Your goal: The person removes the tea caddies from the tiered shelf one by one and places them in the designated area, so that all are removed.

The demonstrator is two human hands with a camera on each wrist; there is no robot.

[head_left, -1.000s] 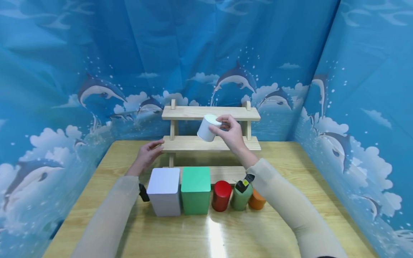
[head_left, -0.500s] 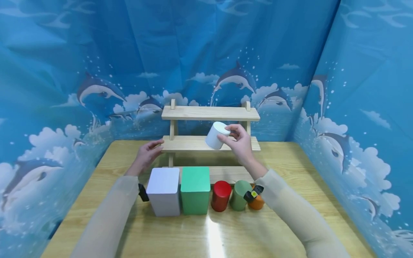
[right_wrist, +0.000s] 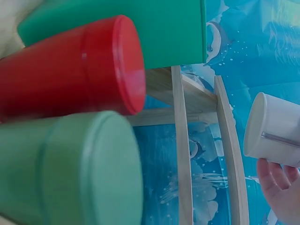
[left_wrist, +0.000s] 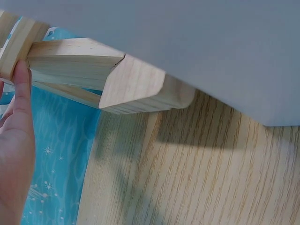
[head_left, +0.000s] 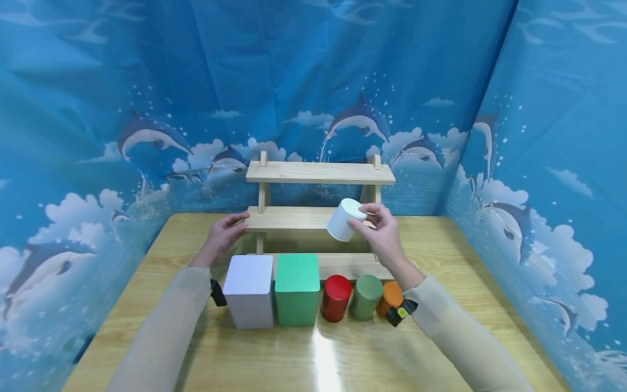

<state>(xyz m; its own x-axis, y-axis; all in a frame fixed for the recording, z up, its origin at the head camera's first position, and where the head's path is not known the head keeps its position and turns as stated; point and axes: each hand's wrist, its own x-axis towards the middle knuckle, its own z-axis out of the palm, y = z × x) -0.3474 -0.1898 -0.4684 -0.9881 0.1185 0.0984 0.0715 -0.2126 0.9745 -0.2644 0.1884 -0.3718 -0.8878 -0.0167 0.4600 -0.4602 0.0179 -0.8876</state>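
Note:
My right hand [head_left: 386, 235] pinches a white canister [head_left: 340, 222] near its lid, with the thumb on the near side and fingers behind. The canister is tilted and raised in front of the middle board of a three-tier wooden shelf [head_left: 289, 218]. In the right wrist view the white canister [right_wrist: 276, 131] shows a dark slit on its side. My left hand [head_left: 222, 237] grips the left end of that middle board. In the left wrist view a digit of the left hand [left_wrist: 18, 140] presses against the wooden edge [left_wrist: 21, 47].
Before the shelf stand a pale lilac box [head_left: 250, 299], a green box [head_left: 296, 296], a red canister [head_left: 336, 299], a sage-green canister [head_left: 364, 299] and an orange canister [head_left: 390, 299], partly covered by the right wrist's camera. Blue dolphin-print curtains [head_left: 294, 71] enclose the wooden table [head_left: 274, 359].
My right hand has carried the white canister to the right, downward and nearer, from before the upper boards to before the middle one. The left hand has stayed on the shelf end.

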